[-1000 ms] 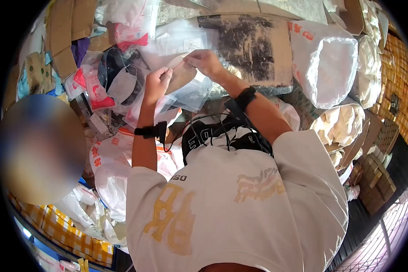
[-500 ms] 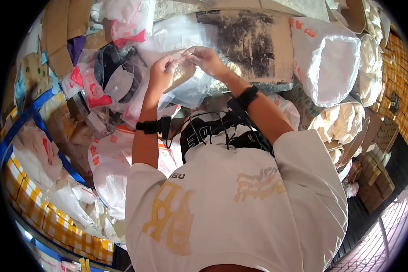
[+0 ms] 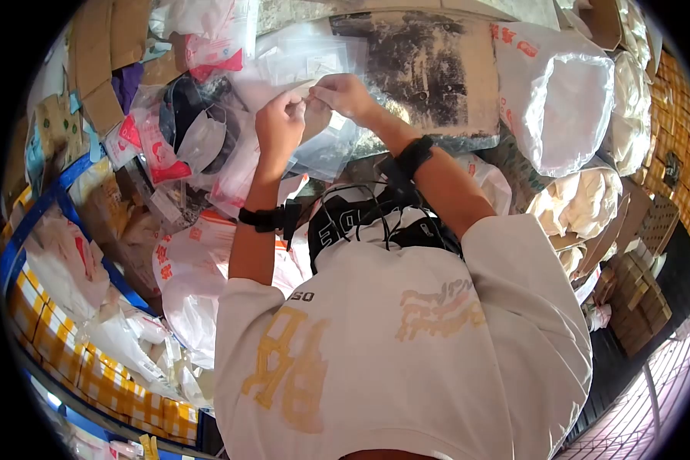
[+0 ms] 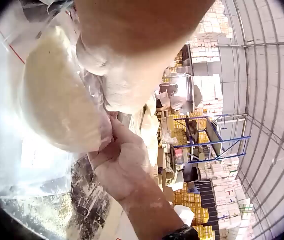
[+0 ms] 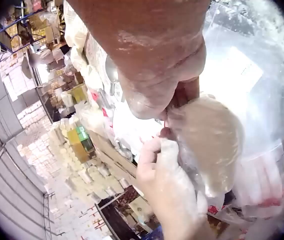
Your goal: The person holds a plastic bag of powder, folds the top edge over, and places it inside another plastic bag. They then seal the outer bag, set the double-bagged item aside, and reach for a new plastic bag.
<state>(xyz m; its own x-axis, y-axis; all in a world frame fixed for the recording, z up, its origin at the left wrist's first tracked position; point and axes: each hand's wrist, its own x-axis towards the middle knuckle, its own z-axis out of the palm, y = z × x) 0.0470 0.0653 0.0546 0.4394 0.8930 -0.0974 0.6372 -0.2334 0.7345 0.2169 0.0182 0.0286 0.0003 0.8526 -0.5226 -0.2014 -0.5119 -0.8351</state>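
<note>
Left grip [image 3: 278, 126], right grip [image 3: 346, 98] pinch bag [image 4: 57, 95] edge; dusted surface [image 3: 433, 73] at two o'clock, open sack [image 3: 525, 84] three, blue frame [image 3: 9, 264] eight.

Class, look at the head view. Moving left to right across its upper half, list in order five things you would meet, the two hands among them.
Purple item → pale oval piece → left hand → right hand → open white bag.
</note>
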